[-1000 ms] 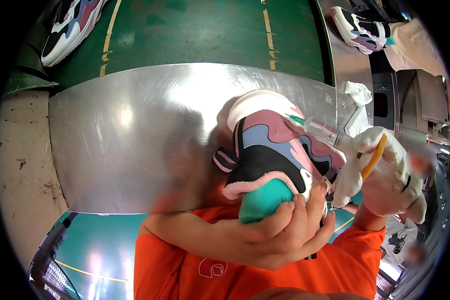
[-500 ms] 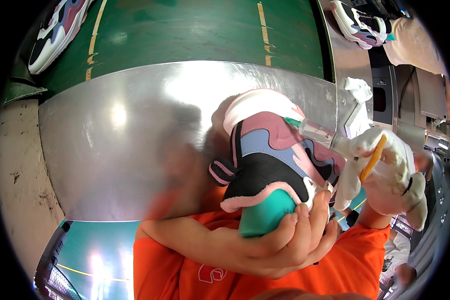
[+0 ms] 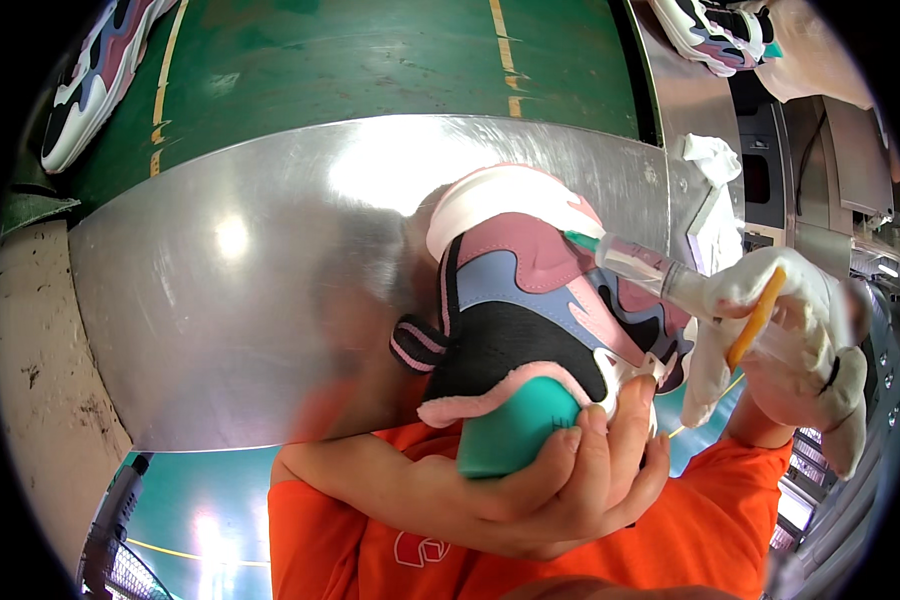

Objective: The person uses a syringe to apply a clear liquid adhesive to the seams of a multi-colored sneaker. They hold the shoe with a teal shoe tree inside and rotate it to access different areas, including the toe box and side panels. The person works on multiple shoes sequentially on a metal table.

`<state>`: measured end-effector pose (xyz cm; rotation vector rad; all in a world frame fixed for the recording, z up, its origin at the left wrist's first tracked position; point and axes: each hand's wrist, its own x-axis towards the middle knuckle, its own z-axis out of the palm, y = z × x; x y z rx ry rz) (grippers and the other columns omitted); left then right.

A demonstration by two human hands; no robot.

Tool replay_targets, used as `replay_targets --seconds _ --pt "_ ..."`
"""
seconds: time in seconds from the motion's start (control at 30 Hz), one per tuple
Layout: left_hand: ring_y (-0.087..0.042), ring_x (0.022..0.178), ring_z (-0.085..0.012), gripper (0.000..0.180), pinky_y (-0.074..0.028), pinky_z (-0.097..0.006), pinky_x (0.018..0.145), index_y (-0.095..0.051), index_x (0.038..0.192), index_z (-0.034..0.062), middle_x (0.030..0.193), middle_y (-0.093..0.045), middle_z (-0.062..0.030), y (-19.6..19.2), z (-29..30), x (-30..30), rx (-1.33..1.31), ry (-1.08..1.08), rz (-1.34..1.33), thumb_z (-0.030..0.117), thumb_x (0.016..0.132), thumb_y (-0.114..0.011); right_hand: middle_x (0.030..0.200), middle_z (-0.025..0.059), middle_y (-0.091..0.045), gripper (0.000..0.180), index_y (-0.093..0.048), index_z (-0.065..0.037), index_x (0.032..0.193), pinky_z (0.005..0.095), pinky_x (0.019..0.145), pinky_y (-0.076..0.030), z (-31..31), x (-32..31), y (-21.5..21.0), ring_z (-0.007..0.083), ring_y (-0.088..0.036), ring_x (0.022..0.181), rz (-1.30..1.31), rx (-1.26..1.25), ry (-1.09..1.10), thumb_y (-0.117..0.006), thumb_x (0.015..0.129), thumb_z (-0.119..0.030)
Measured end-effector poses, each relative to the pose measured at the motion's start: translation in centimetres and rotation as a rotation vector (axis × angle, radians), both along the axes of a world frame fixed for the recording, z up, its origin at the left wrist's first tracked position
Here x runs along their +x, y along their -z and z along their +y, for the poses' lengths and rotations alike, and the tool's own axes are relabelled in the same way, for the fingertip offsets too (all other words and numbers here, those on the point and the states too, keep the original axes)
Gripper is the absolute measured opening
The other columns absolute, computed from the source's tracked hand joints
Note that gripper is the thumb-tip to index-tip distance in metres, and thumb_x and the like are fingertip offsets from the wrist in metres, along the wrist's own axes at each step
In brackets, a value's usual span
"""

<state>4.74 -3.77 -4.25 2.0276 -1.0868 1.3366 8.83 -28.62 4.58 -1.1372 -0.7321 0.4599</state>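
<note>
A sneaker [image 3: 510, 320] in black, mauve, blue and pink, with a white sole and a black-and-pink pull loop, is tilted over the metal ledge. A green shoe last [image 3: 518, 430] fills its opening. My bare left hand [image 3: 580, 480] curls its fingers round the last and the collar edge. In a white glove, my right hand [image 3: 770, 330] grips a clear syringe [image 3: 642, 264] with a green tip. That tip meets the mauve upper close to the sole, though I cannot tell if it touches. An orange stick-like piece [image 3: 756, 318] crosses the gloved fingers.
Beyond the metal ledge [image 3: 200, 300] runs a green belt [image 3: 370, 60] with yellow tape lines. Another sneaker [image 3: 95, 85] sits at far left. At far right a person's arm is beside a similar sneaker [image 3: 710, 35]. A white cloth [image 3: 715, 165] lies at right.
The sneaker and my left hand have shifted slightly left in view. My gloved hand has moved a little right and still grips the syringe, its tip still at the sole edge.
</note>
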Motion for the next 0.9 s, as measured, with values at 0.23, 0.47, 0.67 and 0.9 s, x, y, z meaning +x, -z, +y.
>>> replay_targets --seconds 0.23,0.47,0.67,0.9 --pt "-0.056 0.1 -0.014 0.024 -0.043 -0.03 0.1 -0.067 0.095 0.032 0.09 -0.075 0.0091 -0.1 -0.1 -0.2 0.008 -0.01 0.011 0.028 0.087 -0.044 0.124 0.0325 -0.051 0.051 -0.062 -0.01 0.112 0.0564 0.089 -0.046 -0.1 0.4 0.3 0.0399 -0.067 0.089 -0.023 0.01 -0.044 -0.078 0.077 -0.042" --pt "-0.057 0.1 -0.0136 0.026 -0.043 -0.03 0.101 -0.067 0.093 0.0348 0.089 -0.074 0.0106 -0.1 -0.4 -0.4 0.01 -0.034 0.031 0.026 0.085 -0.044 0.129 0.0342 -0.048 0.048 -0.063 -0.012 0.109 0.0588 0.093 -0.045 -0.4 0.6 0.4 0.041 -0.067 0.092 -0.032 0.024 -0.071 -0.081 0.075 -0.042" --pt "-0.057 0.098 -0.0114 0.029 -0.045 -0.027 0.099 -0.067 0.091 0.0361 0.088 -0.074 0.012 -0.5 -1.0 -0.9 -0.04 -0.101 0.093 0.015 0.079 -0.052 0.132 0.0356 -0.046 0.046 -0.064 -0.015 0.107 0.0608 0.096 -0.044 -0.7 0.7 0.7 0.0419 -0.067 0.094 -0.034 0.048 -0.095 -0.083 0.074 -0.041" --pt "-0.053 0.091 -0.0072 0.035 -0.045 -0.023 0.088 -0.066 0.088 0.0383 0.084 -0.071 0.0154 0.1 -1.0 -0.2 -0.046 -0.105 0.024 0.009 0.074 -0.054 0.137 0.0373 -0.043 0.044 -0.066 -0.018 0.104 0.0632 0.099 -0.042 -0.8 1.1 1.1 0.0431 -0.067 0.097 -0.045 0.083 -0.145 -0.085 0.073 -0.041"
